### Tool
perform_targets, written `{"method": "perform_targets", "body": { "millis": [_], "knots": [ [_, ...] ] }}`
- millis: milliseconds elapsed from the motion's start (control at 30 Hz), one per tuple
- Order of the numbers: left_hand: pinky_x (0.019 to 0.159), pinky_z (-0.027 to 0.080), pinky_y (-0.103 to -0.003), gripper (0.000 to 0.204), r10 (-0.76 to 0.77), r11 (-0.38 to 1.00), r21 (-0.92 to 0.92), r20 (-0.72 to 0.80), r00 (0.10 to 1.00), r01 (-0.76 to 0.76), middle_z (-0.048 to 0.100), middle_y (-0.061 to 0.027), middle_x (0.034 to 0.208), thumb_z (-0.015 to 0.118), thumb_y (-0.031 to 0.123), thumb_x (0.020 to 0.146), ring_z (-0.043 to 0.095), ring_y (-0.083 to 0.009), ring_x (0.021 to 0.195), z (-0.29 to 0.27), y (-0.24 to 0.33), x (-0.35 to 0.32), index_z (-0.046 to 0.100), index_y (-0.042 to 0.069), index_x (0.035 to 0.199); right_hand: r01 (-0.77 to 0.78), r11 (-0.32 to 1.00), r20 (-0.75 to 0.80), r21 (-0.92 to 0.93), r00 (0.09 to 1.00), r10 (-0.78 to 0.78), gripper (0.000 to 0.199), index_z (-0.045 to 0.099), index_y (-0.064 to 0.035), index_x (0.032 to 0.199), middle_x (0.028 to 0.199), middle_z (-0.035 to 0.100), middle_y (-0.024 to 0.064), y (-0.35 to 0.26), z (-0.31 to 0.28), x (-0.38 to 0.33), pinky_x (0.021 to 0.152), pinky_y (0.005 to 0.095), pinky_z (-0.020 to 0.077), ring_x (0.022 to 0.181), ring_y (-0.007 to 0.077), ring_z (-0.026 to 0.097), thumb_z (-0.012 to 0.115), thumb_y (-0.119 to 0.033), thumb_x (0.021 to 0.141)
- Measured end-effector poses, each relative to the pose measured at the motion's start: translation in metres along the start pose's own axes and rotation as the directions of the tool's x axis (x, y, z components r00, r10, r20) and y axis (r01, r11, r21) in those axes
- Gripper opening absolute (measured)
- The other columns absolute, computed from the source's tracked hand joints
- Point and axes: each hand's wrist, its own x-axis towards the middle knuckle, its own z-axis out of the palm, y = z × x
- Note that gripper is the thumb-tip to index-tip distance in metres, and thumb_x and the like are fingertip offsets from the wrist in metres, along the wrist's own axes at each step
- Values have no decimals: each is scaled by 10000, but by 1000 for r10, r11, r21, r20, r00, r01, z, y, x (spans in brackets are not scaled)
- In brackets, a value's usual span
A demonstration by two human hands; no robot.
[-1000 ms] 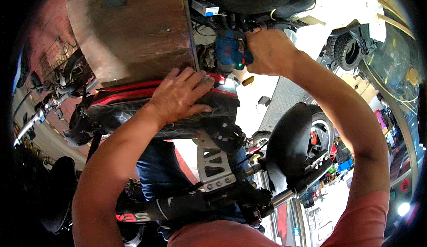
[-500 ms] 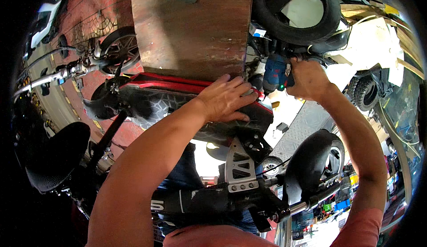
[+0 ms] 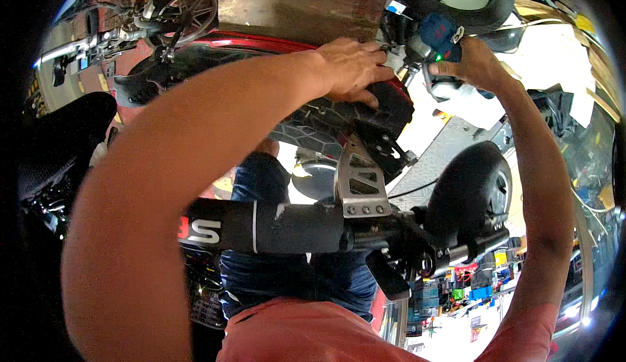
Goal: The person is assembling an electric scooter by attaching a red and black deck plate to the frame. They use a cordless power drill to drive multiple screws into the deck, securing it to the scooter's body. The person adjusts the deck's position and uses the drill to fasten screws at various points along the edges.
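A kick scooter with a black patterned deck (image 3: 306,127) and red side edging (image 3: 241,39) lies across in front of me. My left hand (image 3: 352,68) rests on the deck near its right end, with fingers spread toward the edge and thumb apart. Just to its right, my right hand (image 3: 480,65) is wrapped around a blue cordless drill (image 3: 437,34), which shows a small green light. The drill's front slants down and left toward the deck's end; what its tip touches is hard to make out. The scooter's black stem (image 3: 297,226) crosses close to my body.
A wooden board (image 3: 300,10) stands behind the deck. Beyond the drill lies a black tyre (image 3: 492,13). At the right are a scooter wheel under a black fender (image 3: 466,182) and a metal tread plate (image 3: 433,156). Another wheel (image 3: 189,13) is at far left.
The whole view has shifted, so the scooter and both hands sit higher in it. My right hand and the drill are slightly farther right of my left hand, which stays on the deck.
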Motion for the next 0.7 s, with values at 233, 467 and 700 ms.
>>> {"method": "perform_targets", "body": {
  "millis": [233, 467, 700],
  "knots": [
    [860, 591, -495, 282, 23, 998, 64, 9, 1000, -23, 663, -148, 1086, 716, 207, 909, 672, -375, 1043, -31, 2, -70, 643, 42, 1126, -136, 875, -105, 464, 973, 207, 579, 644, -31, 950, 769, 669, 58, 2, 1, -90, 591, 329, 555, 641, 156, 661, 811, -584, 912],
    [849, 596, -492, 369, 128, 988, 54, 266, 955, -148, 678, -144, 1092, 724, 110, 841, 721, -350, 1008, 0, 9, -91, 629, 41, 1191, 46, 864, -320, 501, 938, 135, 665, 637, -38, 906, 741, 643, 36, -27, -6, -146, 630, 321, 541, 656, 151, 661, 779, -687, 896],
    [848, 598, -471, 336, 110, 986, 93, 238, 965, -135, 679, -137, 1068, 751, 127, 816, 725, -338, 1001, 6, 10, -89, 634, 52, 1122, 122, 890, -463, 439, 880, 108, 575, 714, -66, 861, 685, 636, 4, -48, 8, -169, 621, 285, 498, 639, 121, 621, 850, -625, 859]
  ]
}}
